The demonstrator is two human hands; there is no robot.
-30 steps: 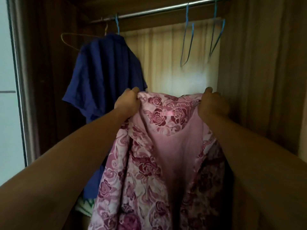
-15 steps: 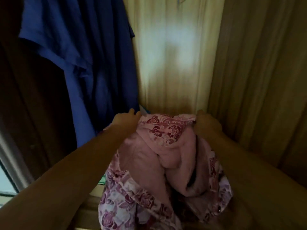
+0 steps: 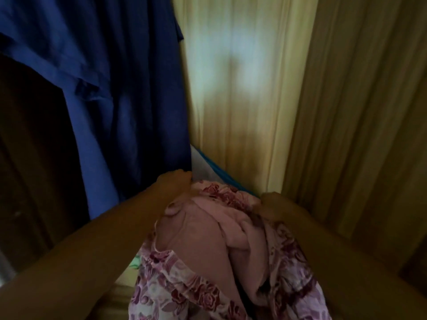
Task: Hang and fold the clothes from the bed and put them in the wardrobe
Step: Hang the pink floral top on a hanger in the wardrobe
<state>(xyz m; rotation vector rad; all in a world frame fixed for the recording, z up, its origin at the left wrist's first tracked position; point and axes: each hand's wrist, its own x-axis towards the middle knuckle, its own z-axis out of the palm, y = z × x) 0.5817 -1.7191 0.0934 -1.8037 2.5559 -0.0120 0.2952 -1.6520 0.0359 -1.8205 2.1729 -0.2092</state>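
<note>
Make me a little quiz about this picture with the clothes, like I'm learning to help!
1. True or false: the left hand and the right hand both grip the pink flowery garment.
2. The hanging shirt is: A red, B blue, C green?
3. Fill in: the shirt hangs on the garment's ____ side.
Key: 1 true; 2 B; 3 left.

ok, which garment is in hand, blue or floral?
The pink floral garment: left hand and right hand grip its top edge. The blue shirt hangs at left.
</note>
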